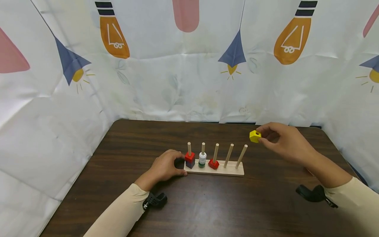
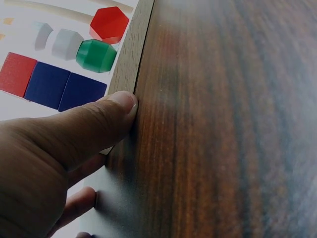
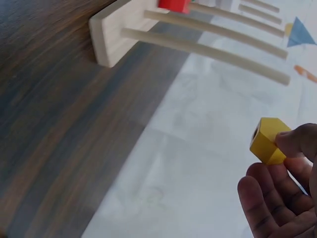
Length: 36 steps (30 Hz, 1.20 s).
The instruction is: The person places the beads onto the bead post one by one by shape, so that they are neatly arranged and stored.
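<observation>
A wooden peg board (image 1: 231, 171) with a row of upright pegs lies on the table. On its leftmost peg a red cube (image 1: 190, 156) tops two blue cubes (image 2: 60, 89). White beads (image 1: 202, 157) sit over a green bead (image 2: 96, 55) on the second peg, and a red faceted bead (image 1: 213, 164) is at the foot of the third. My left hand (image 1: 167, 167) grips the board's left end, thumb along the front edge. Raised beyond the right end, my right hand (image 1: 285, 141) pinches a yellow faceted bead (image 3: 270, 140) with a hole through it, between thumb and fingers.
The dark wood-grain table (image 1: 207, 204) extends around the board. Behind it and at the sides hangs a white printed cloth (image 1: 183, 89), its folds meeting the table's back edge. A dark camera (image 1: 311, 193) is strapped at the right wrist, another (image 1: 158, 200) at the left.
</observation>
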### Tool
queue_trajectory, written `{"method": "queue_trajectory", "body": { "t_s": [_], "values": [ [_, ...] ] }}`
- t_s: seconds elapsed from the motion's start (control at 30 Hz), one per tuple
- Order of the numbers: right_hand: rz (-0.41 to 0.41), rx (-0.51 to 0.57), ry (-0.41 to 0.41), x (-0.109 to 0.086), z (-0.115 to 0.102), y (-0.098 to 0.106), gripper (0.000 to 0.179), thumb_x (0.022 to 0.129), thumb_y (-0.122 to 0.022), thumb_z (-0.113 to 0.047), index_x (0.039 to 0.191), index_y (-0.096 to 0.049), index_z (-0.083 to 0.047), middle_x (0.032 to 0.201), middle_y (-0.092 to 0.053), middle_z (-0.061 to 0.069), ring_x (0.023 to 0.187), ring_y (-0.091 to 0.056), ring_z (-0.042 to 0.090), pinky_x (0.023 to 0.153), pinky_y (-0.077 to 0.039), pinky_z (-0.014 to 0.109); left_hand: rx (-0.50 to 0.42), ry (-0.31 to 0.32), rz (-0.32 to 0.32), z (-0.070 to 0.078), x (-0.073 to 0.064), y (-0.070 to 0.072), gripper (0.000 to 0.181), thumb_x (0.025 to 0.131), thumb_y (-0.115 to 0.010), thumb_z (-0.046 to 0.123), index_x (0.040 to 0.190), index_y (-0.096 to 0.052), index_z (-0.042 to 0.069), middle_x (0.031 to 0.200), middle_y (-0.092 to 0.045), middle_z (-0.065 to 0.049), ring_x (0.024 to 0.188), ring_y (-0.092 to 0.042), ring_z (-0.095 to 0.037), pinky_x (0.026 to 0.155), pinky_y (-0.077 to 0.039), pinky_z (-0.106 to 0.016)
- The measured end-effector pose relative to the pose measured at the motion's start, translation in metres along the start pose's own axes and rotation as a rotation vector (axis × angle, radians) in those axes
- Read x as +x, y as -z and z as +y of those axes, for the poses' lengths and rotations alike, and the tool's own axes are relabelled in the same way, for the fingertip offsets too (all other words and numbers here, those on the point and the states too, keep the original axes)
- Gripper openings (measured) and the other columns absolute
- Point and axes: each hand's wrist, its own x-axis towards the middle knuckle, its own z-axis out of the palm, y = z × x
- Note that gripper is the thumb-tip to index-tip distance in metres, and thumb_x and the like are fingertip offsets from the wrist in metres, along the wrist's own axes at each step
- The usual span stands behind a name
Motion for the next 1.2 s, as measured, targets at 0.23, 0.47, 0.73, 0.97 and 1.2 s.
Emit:
{"method": "queue_trajectory", "body": {
  "t_s": [0.23,0.47,0.73,0.97,1.2],
  "values": [
    [0.012,0.028,0.061,0.009,-0.014,-0.001,0.029,0.09,-0.08,-0.009,0.118,-0.071,-0.015,0.105,-0.071,-0.004,0.085,-0.068,0.01,0.07,-0.056,0.025,-0.002,0.002,-0.003,0.0,0.001,0.0,0.055,0.07,-0.095,0.041,0.117,-0.076,0.019,0.125,-0.068,-0.004,0.123,-0.058,-0.024,0.097,-0.05,-0.05],
    [0.006,0.058,0.082,0.015,-0.024,-0.004,0.03,0.088,-0.08,-0.003,0.114,-0.071,-0.014,0.102,-0.071,-0.005,0.084,-0.068,0.008,0.07,-0.056,0.024,0.003,0.001,-0.003,0.0,0.0,0.0,0.056,0.071,-0.095,0.041,0.119,-0.076,0.019,0.126,-0.067,-0.004,0.124,-0.058,-0.024,0.097,-0.051,-0.05],
    [-0.022,0.11,0.101,0.022,-0.035,-0.01,0.031,0.088,-0.08,-0.003,0.115,-0.07,-0.014,0.102,-0.07,-0.007,0.084,-0.067,0.007,0.07,-0.057,0.027,0.001,0.0,-0.003,0.0,0.0,0.0,0.056,0.071,-0.095,0.041,0.119,-0.075,0.019,0.125,-0.067,-0.004,0.123,-0.059,-0.024,0.096,-0.051,-0.05],
    [-0.04,0.122,0.11,0.027,-0.045,-0.016,0.03,0.089,-0.079,-0.004,0.116,-0.071,-0.014,0.103,-0.069,-0.007,0.086,-0.066,0.008,0.074,-0.057,0.032,-0.008,0.002,0.001,0.0,-0.001,0.0,0.055,0.07,-0.095,0.04,0.117,-0.076,0.02,0.125,-0.067,-0.003,0.123,-0.059,-0.024,0.096,-0.051,-0.05],
    [-0.041,0.164,0.142,0.033,-0.053,-0.024,0.027,0.089,-0.078,-0.004,0.114,-0.072,-0.014,0.102,-0.07,-0.007,0.084,-0.067,0.007,0.073,-0.058,0.037,-0.008,0.0,0.002,0.0,-0.001,0.001,0.054,0.07,-0.095,0.041,0.117,-0.076,0.021,0.126,-0.067,-0.003,0.123,-0.058,-0.024,0.096,-0.051,-0.05]
  ]
}}
